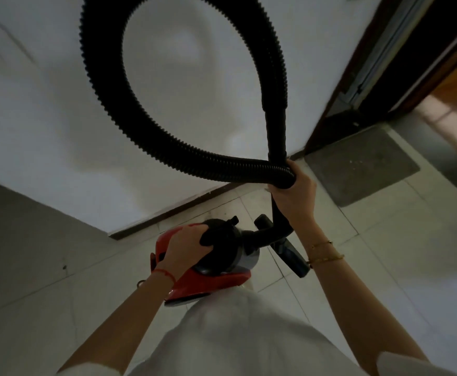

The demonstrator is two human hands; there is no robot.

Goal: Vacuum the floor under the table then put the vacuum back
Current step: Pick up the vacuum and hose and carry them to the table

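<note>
A red and black canister vacuum point(211, 278) hangs in front of my body, above the tiled floor. My left hand point(186, 245) grips its black top handle. A black ribbed hose point(105, 104) rises from the vacuum's front in a big loop against the white wall and comes back down. My right hand point(295, 196) grips the hose together with the black wand point(277, 126) where they cross. The floor nozzle point(295, 256) hangs below my right wrist. No table is in view.
A white wall point(45, 118) with a dark skirting board runs across ahead. A dark door frame point(363, 63) stands at the right with a grey doormat point(357, 164) on the pale floor tiles point(384, 253) before it.
</note>
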